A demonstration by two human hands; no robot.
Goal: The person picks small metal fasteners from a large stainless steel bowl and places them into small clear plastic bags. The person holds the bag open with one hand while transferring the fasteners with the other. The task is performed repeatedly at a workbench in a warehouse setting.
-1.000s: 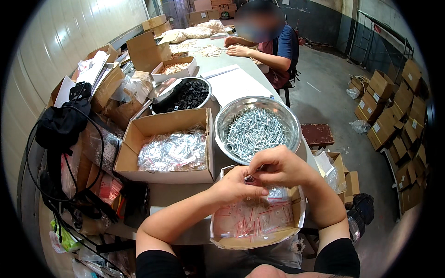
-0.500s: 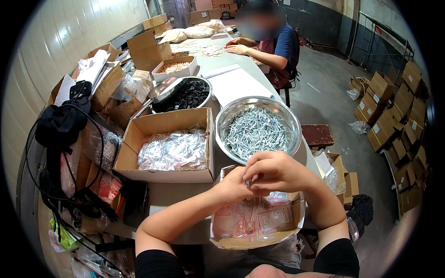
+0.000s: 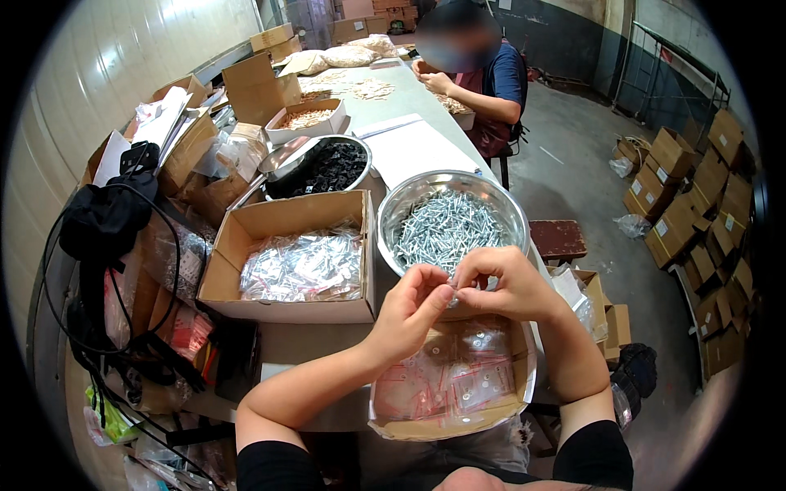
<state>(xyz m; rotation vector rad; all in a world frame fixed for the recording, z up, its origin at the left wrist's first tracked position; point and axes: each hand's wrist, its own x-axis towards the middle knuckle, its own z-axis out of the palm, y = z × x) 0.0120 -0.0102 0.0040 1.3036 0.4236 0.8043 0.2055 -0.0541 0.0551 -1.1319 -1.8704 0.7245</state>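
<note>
Small shiny piece [image 3: 453,302]: pinched between both hands, too obscured to identify.
Open carton [image 3: 217,270]: clear plastic packets [image 3: 299,266] heaped inside.
Left hand [image 3: 419,304]: thumb and fingers clamped on the piece, apparently steadying it.
Shallow box [image 3: 446,431]: flat clear bags [image 3: 483,380], seemingly placed for easy reach.
Steel bowl [image 3: 514,200]: screws [image 3: 442,229], near rim blocked by hands.
Right hand [image 3: 498,282]: fingertips closed on the piece.

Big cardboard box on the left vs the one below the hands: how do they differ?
Size: the left box is larger and deeper than the near box.
Contents: the left box holds a mound of silvery-looking bags; the near box holds flatter, red-lined bags.
Shared: both are open-topped cardboard with clear plastic bags inside.
</note>
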